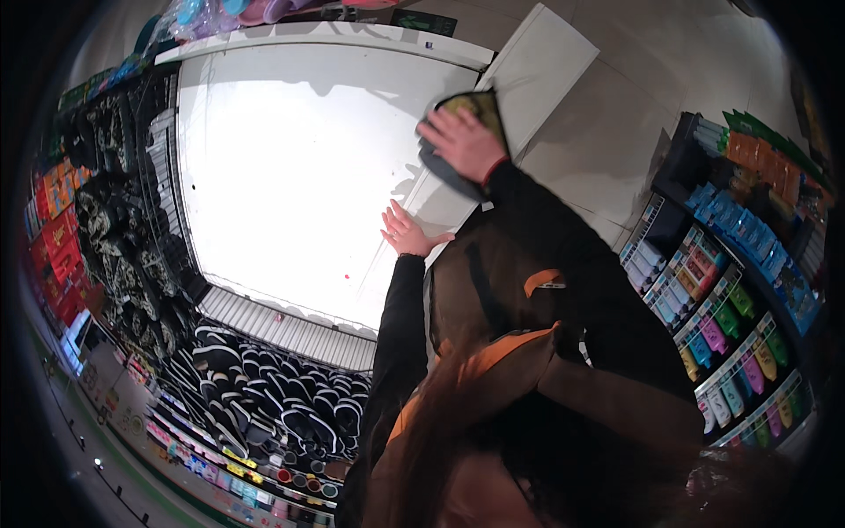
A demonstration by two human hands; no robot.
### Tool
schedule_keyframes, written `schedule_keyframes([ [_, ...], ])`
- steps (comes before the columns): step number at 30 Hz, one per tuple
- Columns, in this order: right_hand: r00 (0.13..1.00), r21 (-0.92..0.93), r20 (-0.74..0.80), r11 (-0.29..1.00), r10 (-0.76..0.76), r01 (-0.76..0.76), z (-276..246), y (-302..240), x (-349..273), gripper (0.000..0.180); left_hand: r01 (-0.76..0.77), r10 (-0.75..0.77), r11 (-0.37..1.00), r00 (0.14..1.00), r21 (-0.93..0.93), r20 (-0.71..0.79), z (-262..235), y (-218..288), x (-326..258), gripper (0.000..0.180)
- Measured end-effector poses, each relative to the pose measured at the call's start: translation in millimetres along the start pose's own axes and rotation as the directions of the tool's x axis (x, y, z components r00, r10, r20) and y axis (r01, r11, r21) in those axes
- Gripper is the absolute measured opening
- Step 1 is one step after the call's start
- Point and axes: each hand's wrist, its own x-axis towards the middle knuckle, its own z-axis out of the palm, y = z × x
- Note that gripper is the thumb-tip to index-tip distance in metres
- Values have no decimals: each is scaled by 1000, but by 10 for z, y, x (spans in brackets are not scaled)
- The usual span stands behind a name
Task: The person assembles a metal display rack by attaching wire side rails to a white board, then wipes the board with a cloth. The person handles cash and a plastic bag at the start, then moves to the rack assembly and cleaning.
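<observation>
My right hand (466,141) lies with its fingers stretched out over a dark grey and olive piece (480,106), rounded at one end with a dark edging. Its kind I cannot make out, and my palm hides part of it. This piece lies across the right border of a brightly lit white shelf board (282,176). My left hand (405,233) is lower and further left, fingers spread and empty. It is at the board's near right edge; whether it touches the board I cannot tell.
Dark slippers with white trim (282,387) hang at the near left, and dark patterned goods (123,255) fill the far left. A white panel (546,66) juts out at the far right. Racks of colourful tubes (722,334) stand at the right. Plastic-wrapped items (229,13) lie beyond the board.
</observation>
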Motion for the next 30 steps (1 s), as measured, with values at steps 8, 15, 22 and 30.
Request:
schedule_keyframes([
  [8,878,-43,-285,910,385,-413,-611,1628,383,68,-11,10,1000,999,-6,-42,40,-5,12,169],
  [15,511,114,-158,530,845,-840,10,-8,-205,66,-9,15,999,992,49,-127,48,50,-36,168],
  [22,476,87,-436,562,764,-822,-188,981,298,65,-8,17,998,991,63,-135,32,80,-31,167],
  [30,454,140,-488,580,746,-802,-221,975,506,72,-86,99,993,981,82,-166,106,-34,6,168],
])
